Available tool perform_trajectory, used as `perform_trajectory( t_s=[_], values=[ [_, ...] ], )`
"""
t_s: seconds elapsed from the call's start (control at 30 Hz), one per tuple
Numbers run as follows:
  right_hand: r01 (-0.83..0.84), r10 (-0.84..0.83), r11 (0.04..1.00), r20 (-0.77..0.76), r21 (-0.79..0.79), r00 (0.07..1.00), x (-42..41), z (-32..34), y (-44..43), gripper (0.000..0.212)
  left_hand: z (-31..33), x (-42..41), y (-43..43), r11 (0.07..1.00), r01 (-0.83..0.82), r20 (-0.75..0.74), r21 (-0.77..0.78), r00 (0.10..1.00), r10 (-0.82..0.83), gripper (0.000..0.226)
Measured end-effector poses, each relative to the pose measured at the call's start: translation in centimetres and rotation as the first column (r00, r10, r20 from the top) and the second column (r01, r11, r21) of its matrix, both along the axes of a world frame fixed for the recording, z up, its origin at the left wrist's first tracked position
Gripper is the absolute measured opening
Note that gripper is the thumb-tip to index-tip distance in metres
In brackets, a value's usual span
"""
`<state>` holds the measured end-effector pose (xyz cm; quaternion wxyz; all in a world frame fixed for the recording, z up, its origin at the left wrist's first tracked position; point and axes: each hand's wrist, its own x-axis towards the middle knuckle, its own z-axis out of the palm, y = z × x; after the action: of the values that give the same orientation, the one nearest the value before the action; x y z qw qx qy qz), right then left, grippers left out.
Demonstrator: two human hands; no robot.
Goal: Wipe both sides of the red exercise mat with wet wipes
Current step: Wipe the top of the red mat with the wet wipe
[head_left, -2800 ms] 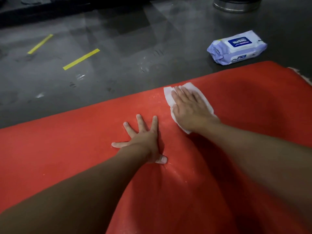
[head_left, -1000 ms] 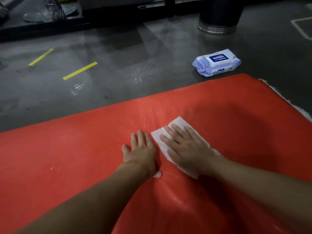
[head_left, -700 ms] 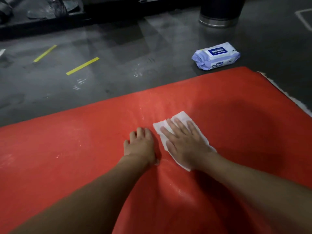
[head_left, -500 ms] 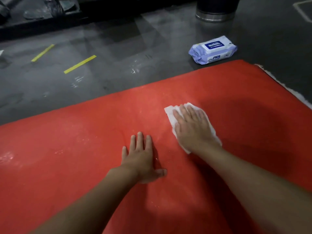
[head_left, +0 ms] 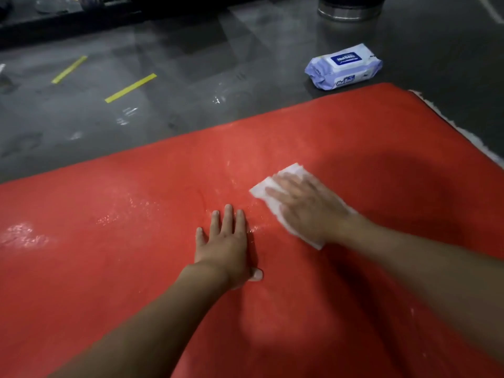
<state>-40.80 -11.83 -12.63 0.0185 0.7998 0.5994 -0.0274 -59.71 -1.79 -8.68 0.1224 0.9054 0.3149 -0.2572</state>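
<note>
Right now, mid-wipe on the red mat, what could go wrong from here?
The right hand presses one wipe flat on the red mat; its blurred fingers suggest fast strokes, so patches could be skipped. Wet streaks glisten at the left, and the left hand, braced on the damp surface, might slip. The wipes pack lies on the floor beyond the mat's far edge, so fetching a fresh wipe means a long reach.

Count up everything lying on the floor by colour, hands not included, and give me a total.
Red: 1, the mat
White: 1, the wipe on the mat
Pale purple: 1, the wipes pack
Yellow: 2, tape strips
Total: 5
</note>
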Motion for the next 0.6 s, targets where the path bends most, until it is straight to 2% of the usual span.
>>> perform_trajectory(
  t_s=[0.03, 0.1, 0.13, 0.17, 0.2, 0.27, 0.3, 0.33, 0.37, 0.4, 0.43, 0.5, 0.57, 0.6],
  values=[
    [0.055, -0.055, 0.998, 0.017, 0.01, 0.998, 0.8, 0.5, -0.2, 0.059, 0.0, -0.2, -0.4, 1.0, -0.009, 0.008, 0.006, 1.0, 0.009, 0.127],
    [0.298, -0.297, 0.954, -0.018, 0.021, 0.955, -0.3, 0.3, 0.1, 0.057, 0.1, -0.2, -1.0, 1.0, -0.02, 0.016, 0.017, 1.0, 0.02, 0.121],
    [0.347, -0.345, 0.937, -0.048, 0.043, 0.937, -1.9, -0.2, 0.4, 0.057, 0.1, -0.1, -1.1, 1.0, -0.023, 0.022, 0.02, 0.999, 0.023, 0.12],
    [0.305, -0.301, 0.951, -0.062, 0.057, 0.952, -3.6, -0.6, 0.3, 0.058, 0.2, -0.2, -1.2, 0.999, -0.025, 0.03, 0.022, 0.999, 0.024, 0.12],
    [0.194, -0.191, 0.98, -0.05, 0.052, 0.98, -4.6, -0.7, -0.3, 0.059, 0.2, -0.3, -1.2, 1.0, -0.019, 0.041, 0.021, 0.999, 0.018, 0.119],
    [-0.016, 0.015, 1.0, -0.051, -0.013, 0.999, -2.9, -0.2, -1.8, 0.062, -0.2, -1.0, -1.2, 0.999, -0.009, 0.085, 0.037, 0.996, 0.005, 0.111],
    [-0.034, 0.033, 0.999, -0.033, -0.017, 0.999, -1.1, 0.0, -2.0, 0.062, -0.3, -1.5, -1.4, 0.999, -0.008, 0.103, 0.048, 0.995, 0.003, 0.107],
    [0.036, -0.036, 0.999, -0.017, -0.016, 0.999, -0.1, 0.4, -2.0, 0.06, -0.4, -1.9, -1.5, 0.999, 0.002, 0.111, 0.045, 0.994, -0.007, 0.105],
    [0.182, -0.183, 0.983, -0.023, -0.02, 0.983, 0.0, 0.5, -2.0, 0.058, -0.3, -2.0, -1.6, 1.0, 0.015, 0.109, 0.028, 0.994, -0.018, 0.106],
    [0.315, -0.314, 0.949, -0.049, -0.002, 0.948, -1.0, 0.2, -1.6, 0.058, -0.3, -2.1, -1.5, 1.0, 0.025, 0.095, 0.003, 0.995, -0.025, 0.112],
    [0.367, -0.365, 0.93, -0.068, 0.023, 0.929, -2.9, -0.4, -1.2, 0.058, -0.2, -2.1, -1.4, 0.999, 0.034, 0.068, -0.025, 0.997, -0.032, 0.121],
    [0.212, -0.209, 0.977, -0.068, 0.036, 0.976, -6.5, -0.9, -1.5, 0.059, 0.1, -2.1, -1.3, 0.996, 0.055, -0.015, -0.069, 0.998, -0.057, 0.14],
    [-0.001, 0.001, 1.0, -0.069, 0.009, 0.998, -6.1, -0.5, -3.1, 0.059, 0.2, -1.9, -1.6, 0.996, 0.065, -0.053, -0.063, 0.996, -0.069, 0.146],
    [-0.042, 0.042, 0.999, -0.047, -0.002, 0.998, -4.4, -0.2, -3.3, 0.058, 0.2, -2.0, -1.8, 0.997, 0.054, -0.053, -0.046, 0.997, -0.056, 0.146]
  ],
)
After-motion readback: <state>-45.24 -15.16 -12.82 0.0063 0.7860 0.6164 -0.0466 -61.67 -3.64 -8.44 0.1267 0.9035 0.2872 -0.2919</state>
